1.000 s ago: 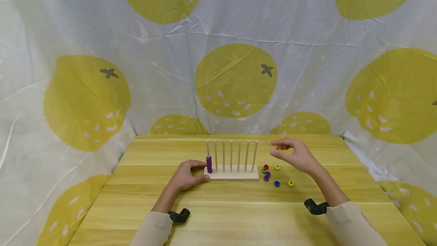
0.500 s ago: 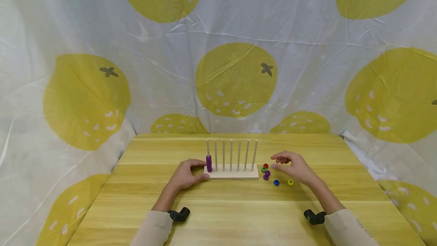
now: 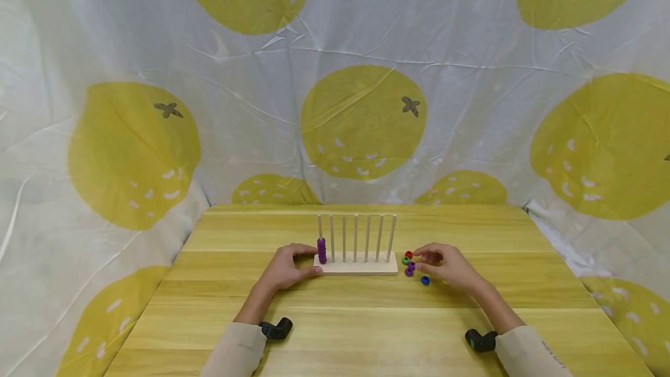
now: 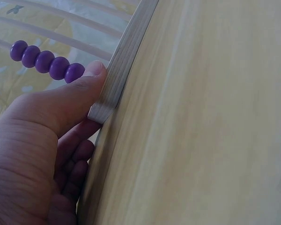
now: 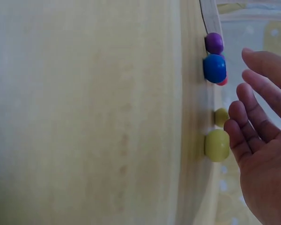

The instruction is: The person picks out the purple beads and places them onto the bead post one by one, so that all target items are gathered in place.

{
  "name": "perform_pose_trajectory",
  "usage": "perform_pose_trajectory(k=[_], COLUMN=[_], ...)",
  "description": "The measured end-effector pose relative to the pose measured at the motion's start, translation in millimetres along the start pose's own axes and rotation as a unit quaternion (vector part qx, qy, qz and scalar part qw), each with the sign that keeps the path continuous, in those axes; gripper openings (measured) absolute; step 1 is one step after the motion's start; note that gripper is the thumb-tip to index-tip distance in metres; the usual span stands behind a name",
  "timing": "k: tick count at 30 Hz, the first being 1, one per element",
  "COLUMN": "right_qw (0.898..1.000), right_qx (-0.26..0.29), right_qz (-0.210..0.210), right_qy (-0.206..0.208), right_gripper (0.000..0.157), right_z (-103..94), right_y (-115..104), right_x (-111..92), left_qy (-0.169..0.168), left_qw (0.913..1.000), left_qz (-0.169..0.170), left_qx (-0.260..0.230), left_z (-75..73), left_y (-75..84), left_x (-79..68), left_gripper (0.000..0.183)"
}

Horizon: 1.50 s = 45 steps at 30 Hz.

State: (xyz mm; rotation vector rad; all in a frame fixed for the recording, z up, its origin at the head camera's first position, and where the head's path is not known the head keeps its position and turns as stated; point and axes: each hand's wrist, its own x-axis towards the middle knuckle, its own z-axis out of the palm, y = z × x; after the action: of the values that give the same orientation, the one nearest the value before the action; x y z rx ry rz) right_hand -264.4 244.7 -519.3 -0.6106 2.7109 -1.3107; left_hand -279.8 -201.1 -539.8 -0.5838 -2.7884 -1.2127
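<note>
A pale wooden stand [image 3: 361, 270] with a row of upright pegs is on the table. Several purple beads [image 3: 321, 251] are stacked on its leftmost peg. My left hand [image 3: 285, 269] holds the left end of the base, thumb in front and fingers behind. To the right of the stand lie a red bead [image 3: 409, 255], a green bead [image 3: 405, 260], two loose purple beads [image 3: 409, 272] and a blue bead [image 3: 426, 280]. Over them hovers my right hand [image 3: 450, 266], fingers loosely bent and thumb apart, holding nothing. Two yellow beads [image 5: 217, 146] show beside its fingers in the right wrist view.
The wooden table [image 3: 345, 330] reaches back to a hanging cloth [image 3: 466, 132] printed with big yellow fruit. Each wrist carries a black camera mount [image 3: 276, 329]. In the head view the right hand covers most of the yellow beads.
My right hand has come down toward the loose beads, its thumb and fingertips now near the red and purple ones. The left hand keeps its hold on the stand.
</note>
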Motion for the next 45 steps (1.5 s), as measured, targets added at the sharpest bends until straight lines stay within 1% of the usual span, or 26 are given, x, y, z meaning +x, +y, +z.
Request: perform_pose_trajectory(k=[3,7,15,23,33,38,45], right_qw=[1.000,1.000,1.000,1.000,0.999,0.999,0.999], right_qx=[0.001,-0.003,-0.008,-0.018,-0.034,-0.040,-0.028], right_qz=[0.017,0.026,0.015,0.004,-0.002,0.002,0.017], right_qy=[-0.006,-0.012,-0.016,-0.020,-0.013,-0.009,-0.001], right_gripper=[0.027,0.028,0.028,0.026,0.024,0.020,0.018], right_z=[3.3,6.5,7.9,9.6,13.0,14.5,13.4], right_y=[1.4,3.2,7.4,8.8,11.7,11.5,10.2], right_x=[-0.5,-0.5,1.4,3.2,4.6,5.8,5.8], left_qy=[-0.001,-0.002,-0.002,-0.001,-0.002,-0.002,-0.001], left_qw=[1.0000,1.0000,1.0000,1.0000,1.0000,1.0000,1.0000], left_qz=[0.001,0.001,-0.004,0.004,0.002,0.001,0.004], left_qx=[0.000,0.000,-0.003,0.001,-0.002,0.002,-0.002], left_z=[-0.1,-0.3,0.6,-0.7,-2.1,-2.1,-2.4], left_y=[0.9,2.3,0.6,1.9,3.7,3.1,2.6], left_x=[-0.5,-1.8,-1.4,-1.2,-1.4,-2.2,-3.0], left_gripper=[0.050,0.051,0.051,0.053,0.053,0.053,0.053])
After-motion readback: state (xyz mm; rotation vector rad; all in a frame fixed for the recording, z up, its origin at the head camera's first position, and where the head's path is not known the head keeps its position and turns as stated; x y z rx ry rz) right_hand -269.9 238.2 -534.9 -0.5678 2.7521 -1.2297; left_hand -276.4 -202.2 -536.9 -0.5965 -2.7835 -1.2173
